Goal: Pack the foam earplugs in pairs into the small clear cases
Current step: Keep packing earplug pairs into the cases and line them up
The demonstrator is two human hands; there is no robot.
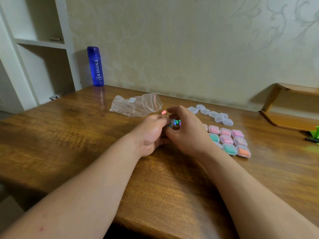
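My left hand point(151, 133) grips a small clear case point(170, 124) with something greenish inside, at the table's middle. My right hand point(186, 130) meets it from the right, fingers curled around the same case. A few loose coloured earplugs point(177, 121) peek out behind the hands. One pink earplug point(163, 112) lies alone just beyond them. To the right sits a grid of filled cases point(227, 140) holding pink, teal and orange plugs. Several empty clear cases point(214, 114) lie behind that grid.
An empty zip bag point(136, 106) lies behind the hands. A blue bottle point(95, 66) stands at the back left by a white shelf unit point(39, 44). A wooden shelf point(291, 118) and a green object point(315, 132) are at the right edge.
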